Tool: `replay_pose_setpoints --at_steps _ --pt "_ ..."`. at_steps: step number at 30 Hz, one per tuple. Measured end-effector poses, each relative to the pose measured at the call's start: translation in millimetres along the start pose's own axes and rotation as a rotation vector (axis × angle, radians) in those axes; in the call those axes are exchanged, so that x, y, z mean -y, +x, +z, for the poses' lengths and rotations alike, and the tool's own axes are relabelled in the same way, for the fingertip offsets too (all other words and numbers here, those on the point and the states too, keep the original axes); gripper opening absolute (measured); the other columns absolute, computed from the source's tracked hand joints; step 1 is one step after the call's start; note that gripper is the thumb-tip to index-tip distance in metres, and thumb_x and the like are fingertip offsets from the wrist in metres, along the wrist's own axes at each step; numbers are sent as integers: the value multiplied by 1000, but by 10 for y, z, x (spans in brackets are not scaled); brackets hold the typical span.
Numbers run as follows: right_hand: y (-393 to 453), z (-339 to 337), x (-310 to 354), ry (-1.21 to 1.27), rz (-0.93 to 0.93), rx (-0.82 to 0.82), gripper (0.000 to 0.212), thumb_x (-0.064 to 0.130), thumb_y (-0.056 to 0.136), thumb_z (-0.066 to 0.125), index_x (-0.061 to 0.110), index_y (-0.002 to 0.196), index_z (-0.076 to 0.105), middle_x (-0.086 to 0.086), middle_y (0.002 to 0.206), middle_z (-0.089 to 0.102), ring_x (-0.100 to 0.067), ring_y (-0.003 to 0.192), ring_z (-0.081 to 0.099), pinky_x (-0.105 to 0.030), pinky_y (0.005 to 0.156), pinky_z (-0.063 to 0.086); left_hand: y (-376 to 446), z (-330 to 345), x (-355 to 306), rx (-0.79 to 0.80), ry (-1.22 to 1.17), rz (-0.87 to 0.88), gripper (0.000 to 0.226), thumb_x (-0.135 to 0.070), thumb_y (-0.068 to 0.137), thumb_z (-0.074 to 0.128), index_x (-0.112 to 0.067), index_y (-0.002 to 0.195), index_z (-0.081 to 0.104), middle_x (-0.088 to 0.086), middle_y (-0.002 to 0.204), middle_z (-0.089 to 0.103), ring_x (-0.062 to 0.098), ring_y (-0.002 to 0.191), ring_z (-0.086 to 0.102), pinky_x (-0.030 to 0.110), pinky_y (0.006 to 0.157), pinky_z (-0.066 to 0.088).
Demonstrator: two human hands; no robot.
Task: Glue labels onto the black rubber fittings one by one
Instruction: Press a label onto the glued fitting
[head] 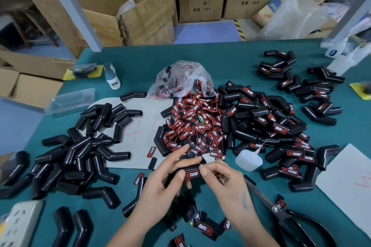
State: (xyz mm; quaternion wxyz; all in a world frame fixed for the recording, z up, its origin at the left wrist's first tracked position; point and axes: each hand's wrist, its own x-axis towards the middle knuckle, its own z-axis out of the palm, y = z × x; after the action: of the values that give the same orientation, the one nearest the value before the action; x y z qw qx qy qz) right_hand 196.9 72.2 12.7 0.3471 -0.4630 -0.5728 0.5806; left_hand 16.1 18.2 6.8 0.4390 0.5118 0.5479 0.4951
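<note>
Far left, near my edge of the table, sat a white power strip (19,224), hard plastic and blocky. Beside it sprawled the pile of bare fittings (80,154), matte black rubber elbows, ribbed at one end, no labels on them. My left hand (160,184) curled round the fitting (186,174) I was working on, thumb on top, fingers wrapped beneath. That fitting lay near the table's near edge, at the middle, its long axis running left to right, and its red-and-black label (191,175) faced up at me. My right hand (222,180) pinched the fitting's right end, fingers bent tight against it. Beyond my hands rose the heap of loose labels (192,124), small flat rectangles, glossy red edging, spilling from a crinkled clear bag (180,80). Right of that stood the squat translucent glue bottle (249,161), thin nozzle tilted up and rightward. Behind it lay the heap of labelled fittings (271,124). Near right, black-handled scissors (281,212) lay on the green table (130,60), steel blades pointing toward my wrist.
</note>
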Motion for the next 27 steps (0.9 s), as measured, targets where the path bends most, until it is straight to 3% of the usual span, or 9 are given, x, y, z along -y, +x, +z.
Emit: replay_pose_setpoints --at_steps 4,10,12,15,17,20,22,25,27 --pt "12 7 14 -1 0 23 39 64 94 62 31 96 83 2 85 64 -16 88 62 -25 80 48 2 6 -22 5 -129 -5 44 -33 104 52 -39 148 54 2 141 68 22 78 66 28 61 52" --pt "-5 9 44 -18 -5 71 39 66 95 58 36 100 82 11 80 59 -3 83 57 -13 79 43 8 30 -81 -44 -81 30 26 -29 104 52 -29 120 73 4 139 66 26 78 69 31 56 52" --pt "-6 20 44 -1 19 70 40 67 93 58 36 101 82 8 81 60 -5 84 59 -15 80 45 5 40 -83 -82 64 81 23 -29 103 55 -33 115 74 -5 140 66 21 89 72 31 65 57" --pt "-14 46 54 44 28 75 34 65 94 58 39 89 79 16 74 54 0 74 52 -14 74 42 -10 79 -50 -158 230 200 19 -23 99 65 -25 112 79 -8 133 69 20 121 68 38 94 58" --pt "-19 64 51 50 28 94 35 66 95 55 42 77 72 17 71 49 0 69 47 -13 71 40 -3 97 -32 -206 217 242 14 -18 96 72 -17 108 81 -7 127 72 22 121 68 39 99 57" --pt "-26 74 27 86 47 124 41 71 94 55 38 72 67 13 70 44 -4 69 43 -15 70 39 12 103 -17 -247 211 272 14 -12 92 77 -15 105 82 -6 123 73 22 115 72 36 97 58" --pt "-31 78 30 120 57 150 33 64 94 58 39 81 74 15 71 52 -3 71 47 -15 72 41 18 90 -7 -256 207 276 14 -14 93 77 -15 106 83 -7 123 73 21 110 73 35 91 60" --pt "-28 69 40 158 79 164 28 53 93 66 33 104 82 7 93 74 -4 89 65 -19 85 49 25 54 -18 -219 157 222 19 -23 97 71 -22 112 83 -7 125 73 20 107 73 28 80 60" --pt "-17 49 46 154 95 153 25 47 97 70 28 107 82 0 103 76 -11 102 69 -25 94 52 28 28 -18 -148 98 184 24 -22 100 66 -25 119 81 -4 128 71 22 105 72 27 73 61"
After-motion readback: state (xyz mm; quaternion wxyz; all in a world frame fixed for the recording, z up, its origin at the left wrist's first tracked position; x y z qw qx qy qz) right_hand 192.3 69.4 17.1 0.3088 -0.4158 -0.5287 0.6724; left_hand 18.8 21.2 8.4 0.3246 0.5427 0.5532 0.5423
